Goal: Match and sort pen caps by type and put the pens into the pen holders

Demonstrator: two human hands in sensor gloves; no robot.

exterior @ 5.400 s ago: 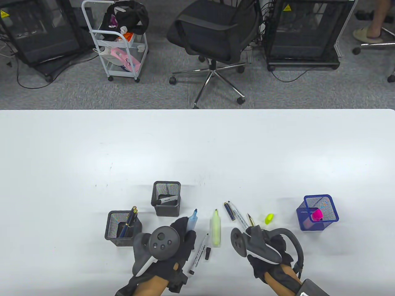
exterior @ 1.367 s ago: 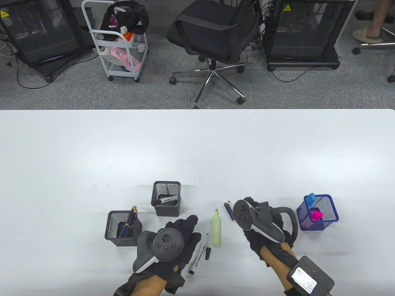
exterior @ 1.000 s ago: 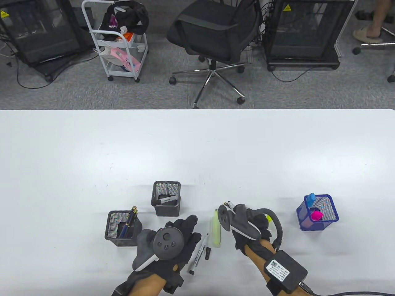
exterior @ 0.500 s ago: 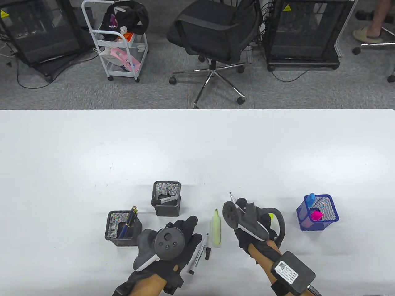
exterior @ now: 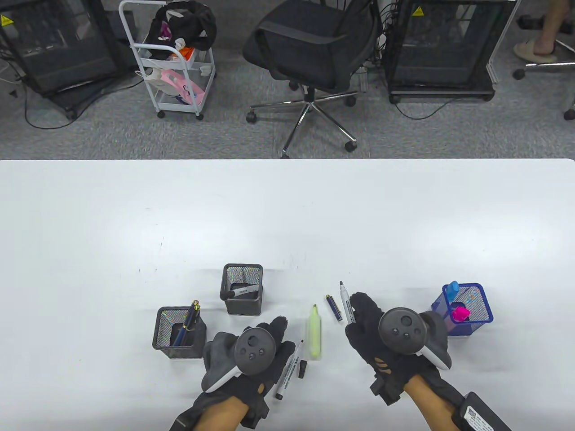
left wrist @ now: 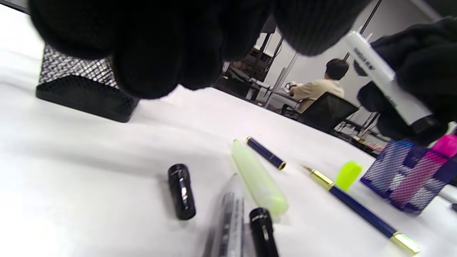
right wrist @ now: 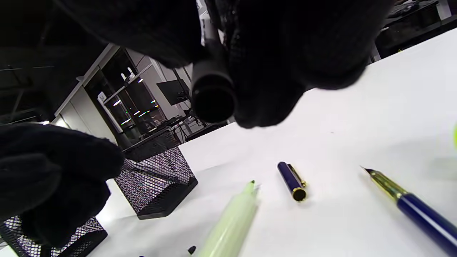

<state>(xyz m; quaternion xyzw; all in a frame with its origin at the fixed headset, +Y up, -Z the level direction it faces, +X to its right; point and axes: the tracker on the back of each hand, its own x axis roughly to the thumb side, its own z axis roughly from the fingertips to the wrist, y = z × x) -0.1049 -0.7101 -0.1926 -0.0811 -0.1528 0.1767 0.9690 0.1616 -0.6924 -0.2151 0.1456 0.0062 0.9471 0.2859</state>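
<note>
My right hand (exterior: 359, 314) grips a white marker (exterior: 346, 303) with its black uncapped tip pointing away from me; its barrel (left wrist: 385, 85) also shows in the left wrist view. My left hand (exterior: 273, 334) hovers with relaxed fingers and holds nothing. Beside it lie a second white marker (exterior: 289, 368) and a black cap (exterior: 302, 368). A yellow highlighter (exterior: 315, 332) and a dark blue pen cap (exterior: 333, 307) lie between the hands. A blue fountain pen (left wrist: 357, 207) and a yellow cap (left wrist: 348, 175) lie under my right hand.
Two black mesh holders (exterior: 242, 289) (exterior: 179, 332) stand at the left, one holding a marker, the other blue pens. A blue mesh holder (exterior: 469, 314) at the right holds a pink and a blue highlighter. A second black cap (left wrist: 262, 232) lies near the first.
The blue highlighter went from my left hand into the blue holder. My right hand reached left, lifted the white marker off the table and turned palm down. The left hand barely moved.
</note>
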